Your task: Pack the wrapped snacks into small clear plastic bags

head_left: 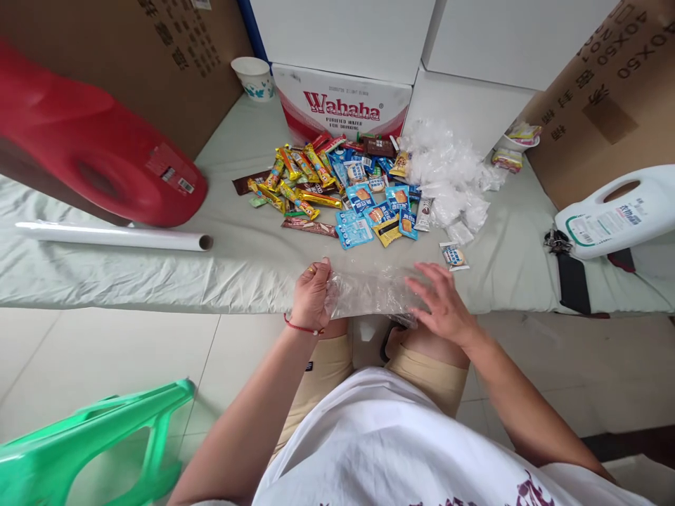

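Observation:
A clear plastic bag (363,294) stretches between my hands at the front edge of the cloth-covered table. My left hand (312,292) is closed on the bag's left end, thumb on top. At the other end, my right hand (441,302) has its fingers spread, beside or lightly touching the film; I cannot tell which. Just beyond my right hand lies a single small biscuit packet (454,256). Farther back spreads a heap of wrapped snacks, with yellow snack bars (303,200) on the left and blue biscuit packets (377,211) on the right.
Crumpled clear bags (448,172) pile up right of the snacks, before a Wahaha carton (342,105). At left are a red jug (105,140) and a white roll (116,235). A white detergent bottle (622,211) lies at right. A green stool (105,436) stands on the floor.

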Demonstrator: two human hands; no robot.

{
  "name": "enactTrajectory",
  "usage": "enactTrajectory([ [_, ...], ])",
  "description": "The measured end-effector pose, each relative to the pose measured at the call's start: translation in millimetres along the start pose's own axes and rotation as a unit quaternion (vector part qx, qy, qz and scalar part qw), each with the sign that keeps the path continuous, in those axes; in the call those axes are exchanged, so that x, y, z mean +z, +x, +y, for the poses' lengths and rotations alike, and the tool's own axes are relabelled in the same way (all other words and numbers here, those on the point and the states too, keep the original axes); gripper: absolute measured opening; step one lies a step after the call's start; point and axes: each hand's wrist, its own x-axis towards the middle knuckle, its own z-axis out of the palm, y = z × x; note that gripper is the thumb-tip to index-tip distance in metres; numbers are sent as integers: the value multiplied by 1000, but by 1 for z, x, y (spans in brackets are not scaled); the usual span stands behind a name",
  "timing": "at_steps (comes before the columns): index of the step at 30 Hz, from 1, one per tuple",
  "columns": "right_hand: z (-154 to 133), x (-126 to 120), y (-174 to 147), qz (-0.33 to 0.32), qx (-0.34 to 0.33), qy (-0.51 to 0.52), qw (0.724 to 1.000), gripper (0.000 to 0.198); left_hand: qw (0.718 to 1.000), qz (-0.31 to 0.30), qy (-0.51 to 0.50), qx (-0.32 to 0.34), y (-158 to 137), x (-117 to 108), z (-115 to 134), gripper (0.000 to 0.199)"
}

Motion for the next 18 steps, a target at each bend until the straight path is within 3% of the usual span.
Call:
enactTrajectory([
  [2,-6,2,14,-43,-70,40,996,27,999,-15,-15,-40,2,0,4,49],
  [4,-12,6,25,-45,-69,107,991,15,995,-24,-52,-78,4,0,10,43],
  [7,-23,14,33,18,75,198,977,20,993,7,-103,-65,-3,-6,20,44],
  [11,-45,29,35,83,280,328,898,29,994,103,-41,0,-43,-18,11,49],
  [13,-58,37,37,89,324,387,859,33,996,82,14,-22,-65,-18,-5,56],
  [15,-70,44,43,90,333,425,837,36,997,23,54,-57,-78,-11,-21,63],
  [18,-78,46,56,107,328,467,814,37,995,-31,81,-39,-64,6,-34,56],
])
